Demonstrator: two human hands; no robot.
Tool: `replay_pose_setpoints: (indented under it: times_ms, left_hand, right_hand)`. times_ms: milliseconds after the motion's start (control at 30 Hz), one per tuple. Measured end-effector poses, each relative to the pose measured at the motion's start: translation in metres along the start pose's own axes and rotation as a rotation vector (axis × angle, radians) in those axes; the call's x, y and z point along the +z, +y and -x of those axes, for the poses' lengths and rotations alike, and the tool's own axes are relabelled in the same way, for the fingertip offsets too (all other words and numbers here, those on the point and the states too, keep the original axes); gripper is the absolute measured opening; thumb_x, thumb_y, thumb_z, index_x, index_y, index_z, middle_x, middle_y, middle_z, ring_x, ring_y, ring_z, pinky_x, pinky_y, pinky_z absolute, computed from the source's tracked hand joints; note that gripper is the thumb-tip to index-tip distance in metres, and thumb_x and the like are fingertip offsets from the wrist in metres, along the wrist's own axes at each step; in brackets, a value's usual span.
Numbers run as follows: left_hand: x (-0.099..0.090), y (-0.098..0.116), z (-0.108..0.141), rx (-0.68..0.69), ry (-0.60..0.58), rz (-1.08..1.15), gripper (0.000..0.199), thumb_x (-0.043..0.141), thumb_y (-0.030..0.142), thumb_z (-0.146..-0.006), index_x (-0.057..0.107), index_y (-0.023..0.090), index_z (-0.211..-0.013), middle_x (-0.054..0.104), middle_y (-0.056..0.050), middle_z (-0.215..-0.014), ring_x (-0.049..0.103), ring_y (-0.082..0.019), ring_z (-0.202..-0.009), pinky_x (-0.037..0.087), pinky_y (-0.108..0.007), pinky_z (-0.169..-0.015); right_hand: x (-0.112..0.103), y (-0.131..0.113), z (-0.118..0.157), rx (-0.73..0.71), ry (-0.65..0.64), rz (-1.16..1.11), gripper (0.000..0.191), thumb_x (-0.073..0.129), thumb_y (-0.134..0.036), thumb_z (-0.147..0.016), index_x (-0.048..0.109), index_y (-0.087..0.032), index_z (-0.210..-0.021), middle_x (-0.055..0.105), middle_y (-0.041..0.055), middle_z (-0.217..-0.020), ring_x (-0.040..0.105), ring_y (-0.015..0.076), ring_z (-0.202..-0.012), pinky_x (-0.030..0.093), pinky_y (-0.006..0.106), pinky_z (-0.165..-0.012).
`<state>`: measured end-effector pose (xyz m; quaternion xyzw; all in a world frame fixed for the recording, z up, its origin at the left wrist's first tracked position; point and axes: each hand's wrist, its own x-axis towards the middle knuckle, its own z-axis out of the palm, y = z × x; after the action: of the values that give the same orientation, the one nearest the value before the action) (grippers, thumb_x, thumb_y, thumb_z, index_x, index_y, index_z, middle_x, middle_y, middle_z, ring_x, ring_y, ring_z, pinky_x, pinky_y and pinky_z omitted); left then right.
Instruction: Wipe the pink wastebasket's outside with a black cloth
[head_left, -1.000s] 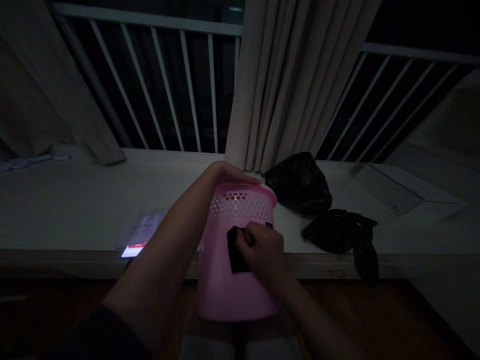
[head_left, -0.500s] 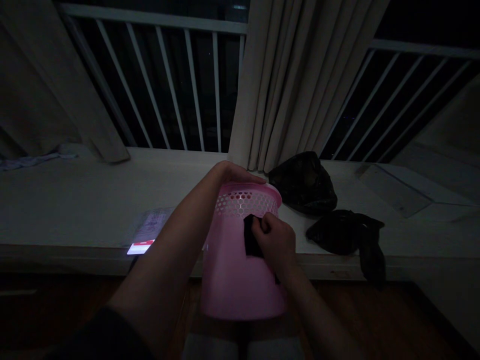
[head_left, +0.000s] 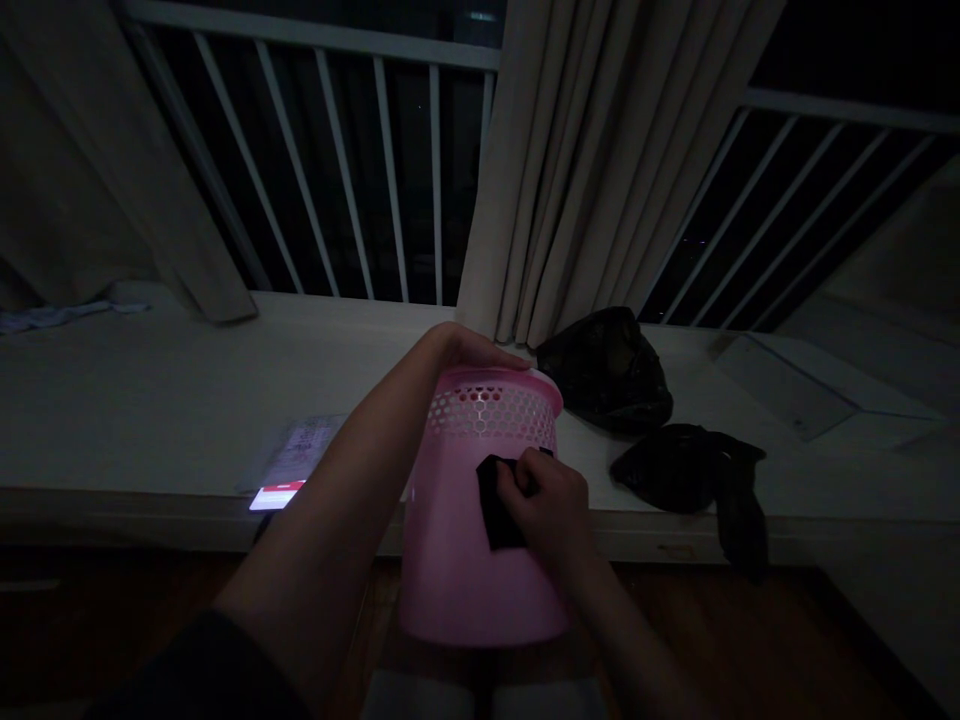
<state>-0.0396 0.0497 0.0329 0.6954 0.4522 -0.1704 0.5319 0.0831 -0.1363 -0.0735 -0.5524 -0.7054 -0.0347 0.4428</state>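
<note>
A pink bin (head_left: 465, 570) with a band of hexagonal holes below its rim stands upright in the middle of the view. My left hand (head_left: 484, 348) grips the top rim from the far side, its fingertips partly hidden. Against the bin's near wall, right of centre, my right hand (head_left: 546, 495) is closed on a black cloth (head_left: 495, 505), which lies flat on the pink surface below the holes. A small black edge of the cloth also shows above the fingers.
Two black plastic bags (head_left: 607, 370) lie on the white ledge (head_left: 187, 400) to the right, one drooping over its edge. A lit phone (head_left: 274, 497) and a sheet (head_left: 306, 447) lie left. A clear box (head_left: 825, 385) sits far right, with curtains (head_left: 562, 180) and railings behind.
My right hand has moved slightly down the bin's wall with the black cloth. My left hand remains on the rim.
</note>
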Motion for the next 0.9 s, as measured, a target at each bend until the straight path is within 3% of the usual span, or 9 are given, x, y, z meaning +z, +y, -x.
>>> replay_pose_setpoints:
  times_ms: [300,433,633,900]
  left_hand:
    - [-0.002,-0.001,-0.002,0.038,0.024,-0.016,0.073,0.051,0.081,-0.067,0.072,0.023,-0.105,0.073,-0.01,-0.091,0.066,-0.03,-0.098,0.05,-0.035,-0.08]
    - [-0.001,0.0,0.0,0.031,-0.021,-0.004,0.074,0.053,0.081,-0.065,0.072,0.021,-0.104,0.073,-0.011,-0.091,0.066,-0.029,-0.095,0.05,-0.034,-0.08]
    - [-0.004,-0.003,-0.005,0.037,0.04,-0.048,0.074,0.052,0.081,-0.065,0.073,0.02,-0.103,0.073,-0.011,-0.089,0.066,-0.029,-0.097,0.05,-0.036,-0.083]
    - [-0.002,-0.001,-0.003,0.006,0.016,-0.012,0.072,0.052,0.08,-0.066,0.072,0.023,-0.106,0.073,-0.009,-0.086,0.066,-0.029,-0.097,0.049,-0.034,-0.083]
  right_hand:
    - [-0.004,0.015,-0.004,0.158,-0.042,-0.05,0.035,0.05,-0.034,-0.082,0.03,-0.023,-0.056,0.035,-0.0073,-0.048,0.036,0.0096,-0.045,0.025,0.024,-0.049]
    - [-0.004,0.013,0.003,0.158,-0.055,-0.058,0.033,0.049,-0.033,-0.083,0.03,-0.023,-0.057,0.036,-0.0073,-0.05,0.037,0.0096,-0.046,0.026,0.025,-0.05]
    - [-0.003,0.013,0.006,0.151,-0.045,-0.067,0.034,0.051,-0.032,-0.083,0.031,-0.023,-0.058,0.037,-0.0074,-0.05,0.037,0.0095,-0.046,0.026,0.024,-0.051]
    - [-0.003,0.013,0.005,0.158,-0.033,-0.077,0.034,0.051,-0.032,-0.083,0.031,-0.023,-0.058,0.036,-0.0072,-0.05,0.037,0.0099,-0.046,0.026,0.024,-0.05]
